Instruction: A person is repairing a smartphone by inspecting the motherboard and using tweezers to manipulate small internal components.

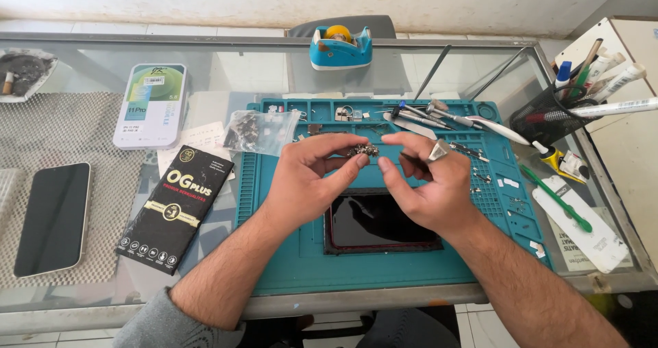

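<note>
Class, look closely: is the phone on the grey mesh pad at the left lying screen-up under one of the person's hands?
No. The phone lies alone on the mesh pad; both hands, left hand and right hand, are over the teal mat.
</note>
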